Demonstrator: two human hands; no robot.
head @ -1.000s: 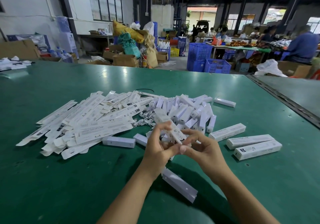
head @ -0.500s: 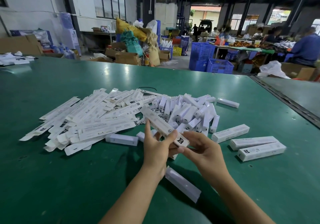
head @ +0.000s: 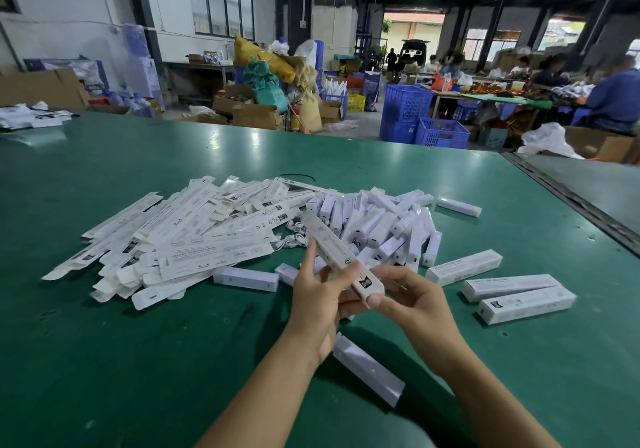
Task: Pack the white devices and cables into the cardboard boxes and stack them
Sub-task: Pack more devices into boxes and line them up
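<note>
Above green table (head: 138, 361), centre: long white box (head: 329, 246), tilted, far end over pile. Left hand (head: 317, 300): thumb on box side, index finger straight along it. Right hand (head: 414, 300): fingers curled, thumb tip against box's near end. Three closed boxes (head: 509, 285) lie right.

Head-worn view, down across table (head: 104, 361)

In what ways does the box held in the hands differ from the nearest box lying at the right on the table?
The held box is raised and tilted over the table; the right-side box lies flat on it. The left hand and right hand both grip the held box; nothing touches the right-side box. Both are long, narrow, white, with dark print.
</note>
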